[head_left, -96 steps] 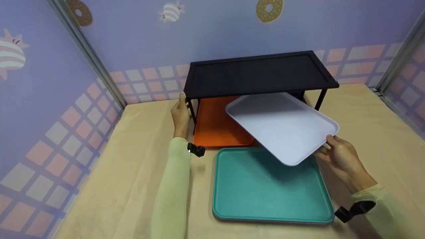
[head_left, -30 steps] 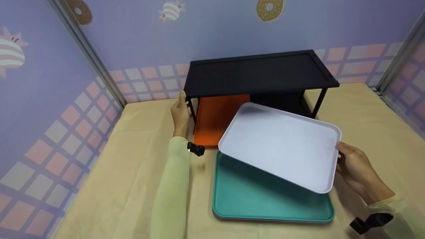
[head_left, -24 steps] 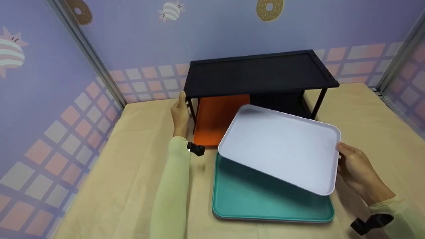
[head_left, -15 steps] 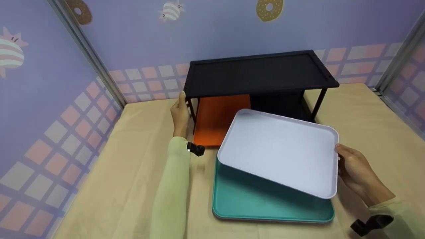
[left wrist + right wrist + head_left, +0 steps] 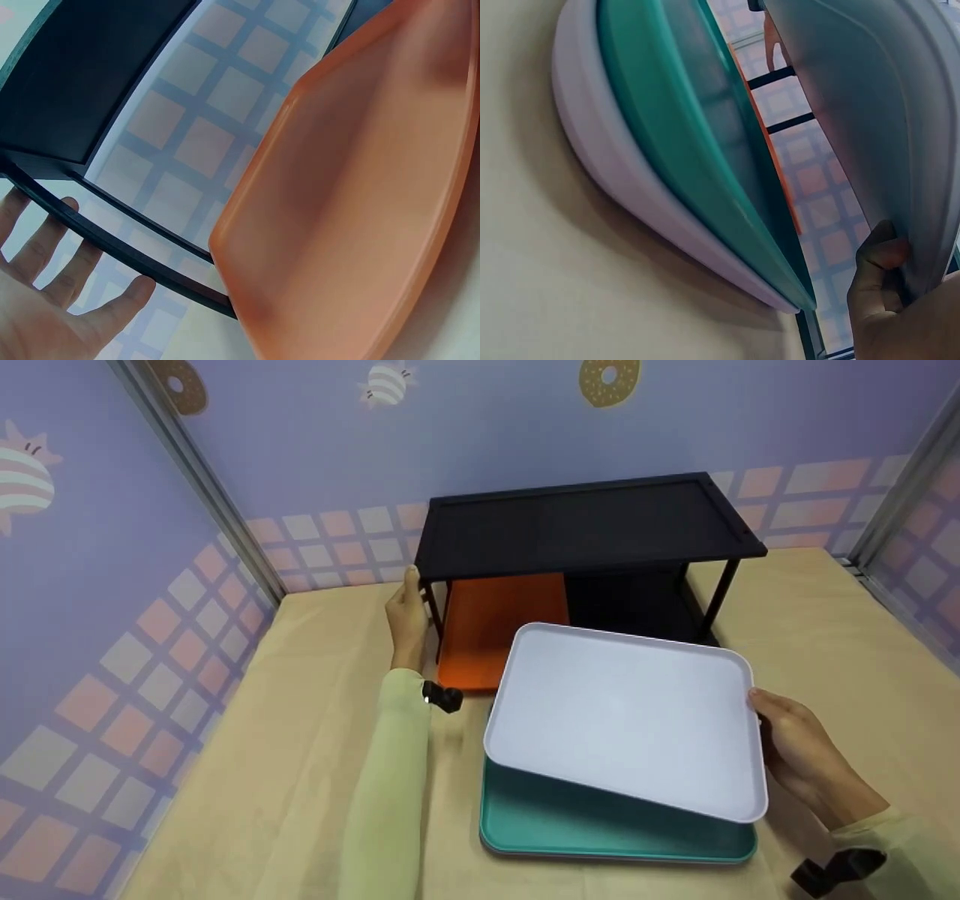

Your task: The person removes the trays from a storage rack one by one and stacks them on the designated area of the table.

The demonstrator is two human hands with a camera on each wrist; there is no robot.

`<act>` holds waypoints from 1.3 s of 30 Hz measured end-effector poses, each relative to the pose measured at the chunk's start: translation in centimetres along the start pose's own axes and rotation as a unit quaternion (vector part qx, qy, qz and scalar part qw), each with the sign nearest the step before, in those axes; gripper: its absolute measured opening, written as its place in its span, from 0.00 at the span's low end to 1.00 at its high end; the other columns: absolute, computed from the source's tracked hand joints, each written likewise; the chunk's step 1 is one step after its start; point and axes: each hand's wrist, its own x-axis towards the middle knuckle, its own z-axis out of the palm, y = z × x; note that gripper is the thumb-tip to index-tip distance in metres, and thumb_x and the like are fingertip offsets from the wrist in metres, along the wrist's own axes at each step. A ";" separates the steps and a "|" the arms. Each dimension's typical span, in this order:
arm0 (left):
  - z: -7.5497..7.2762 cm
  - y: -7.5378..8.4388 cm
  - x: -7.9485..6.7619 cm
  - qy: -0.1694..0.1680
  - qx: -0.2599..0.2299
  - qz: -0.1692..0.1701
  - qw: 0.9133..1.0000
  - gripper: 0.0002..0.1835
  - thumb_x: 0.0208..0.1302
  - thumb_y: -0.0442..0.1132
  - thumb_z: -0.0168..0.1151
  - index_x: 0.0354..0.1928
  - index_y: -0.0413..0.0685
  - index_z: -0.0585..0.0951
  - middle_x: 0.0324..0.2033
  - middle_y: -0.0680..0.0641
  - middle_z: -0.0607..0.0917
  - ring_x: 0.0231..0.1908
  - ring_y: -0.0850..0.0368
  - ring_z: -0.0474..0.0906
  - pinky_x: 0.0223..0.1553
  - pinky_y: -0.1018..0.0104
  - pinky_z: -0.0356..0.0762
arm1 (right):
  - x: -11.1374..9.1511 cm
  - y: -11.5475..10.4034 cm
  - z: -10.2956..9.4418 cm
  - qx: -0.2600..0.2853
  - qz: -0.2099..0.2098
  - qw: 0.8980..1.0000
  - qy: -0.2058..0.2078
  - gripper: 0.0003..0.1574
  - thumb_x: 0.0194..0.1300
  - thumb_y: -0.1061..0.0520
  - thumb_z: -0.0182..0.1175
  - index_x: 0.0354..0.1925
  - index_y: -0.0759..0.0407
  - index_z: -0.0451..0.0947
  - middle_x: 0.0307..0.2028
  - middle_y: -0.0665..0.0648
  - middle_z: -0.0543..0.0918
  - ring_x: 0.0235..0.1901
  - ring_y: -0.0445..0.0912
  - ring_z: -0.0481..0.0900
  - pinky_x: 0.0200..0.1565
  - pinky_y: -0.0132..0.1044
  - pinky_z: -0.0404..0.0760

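Observation:
My right hand [image 5: 799,746] grips the right edge of a pale lavender-white tray [image 5: 630,720], with the thumb on its rim. The tray hangs tilted above a teal tray [image 5: 600,825]. In the right wrist view, the teal tray [image 5: 660,127] lies on a pale lilac tray [image 5: 592,150]. My left hand [image 5: 407,619] is at the front left corner of a black two-tier rack [image 5: 585,525]. In the left wrist view its spread, nearly straight fingers touch the rack's leg [image 5: 127,247]. An orange tray [image 5: 487,645] lies on the left of the rack's lower shelf.
The rack stands at the back against the patterned wall [image 5: 510,427]. A beige cloth [image 5: 300,750] covers the table. Beside the orange tray, the black lower shelf [image 5: 630,600] shows. Another wall [image 5: 97,607] bounds the left side.
The pale tray has come out from under the rack's top towards me and turned straighter over the teal tray. Lately it has moved lower in view. My left hand stays put.

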 end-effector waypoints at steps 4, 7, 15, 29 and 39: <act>0.0 0.0 0.0 0.004 -0.006 -0.006 1.000 0.32 0.78 0.60 0.48 0.64 0.40 0.81 0.66 0.40 0.79 0.62 0.44 0.77 0.63 0.44 0.75 | 0.0 0.1 0.2 -0.011 -0.002 1.000 -0.007 0.29 0.82 0.42 0.45 0.63 0.65 0.60 0.44 0.48 0.78 0.43 0.39 0.79 0.46 0.34 0.82; 0.1 0.1 0.0 0.004 -0.003 -0.012 1.000 0.33 0.77 0.61 0.49 0.64 0.40 0.81 0.66 0.41 0.78 0.62 0.44 0.77 0.63 0.45 0.75 | 0.0 0.2 0.3 -0.022 -0.005 1.000 -0.016 0.30 0.83 0.42 0.45 0.64 0.66 0.60 0.44 0.48 0.78 0.45 0.39 0.79 0.48 0.34 0.82; 0.0 0.1 0.1 -0.007 0.016 0.005 1.000 0.31 0.79 0.59 0.46 0.69 0.44 0.76 0.70 0.42 0.74 0.67 0.45 0.73 0.66 0.50 0.73 | -0.3 0.4 0.7 -0.025 0.006 0.999 -0.028 0.32 0.82 0.41 0.45 0.63 0.66 0.58 0.46 0.50 0.77 0.45 0.40 0.79 0.49 0.35 0.82; 0.0 0.2 -0.1 0.005 0.005 0.004 1.000 0.29 0.79 0.57 0.48 0.64 0.41 0.80 0.66 0.41 0.79 0.62 0.45 0.77 0.60 0.50 0.77 | -0.4 0.8 0.8 -0.039 0.010 0.999 -0.029 0.33 0.82 0.41 0.46 0.66 0.66 0.59 0.45 0.50 0.80 0.44 0.41 0.81 0.47 0.38 0.84; 0.0 0.1 0.0 -0.001 -0.001 -0.002 1.000 0.31 0.79 0.59 0.48 0.65 0.41 0.80 0.67 0.40 0.77 0.63 0.43 0.76 0.62 0.43 0.75 | -0.2 1.0 0.5 -0.066 0.021 0.997 -0.020 0.43 0.82 0.41 0.45 0.74 0.72 0.48 0.45 0.49 0.79 0.43 0.40 0.81 0.46 0.38 0.84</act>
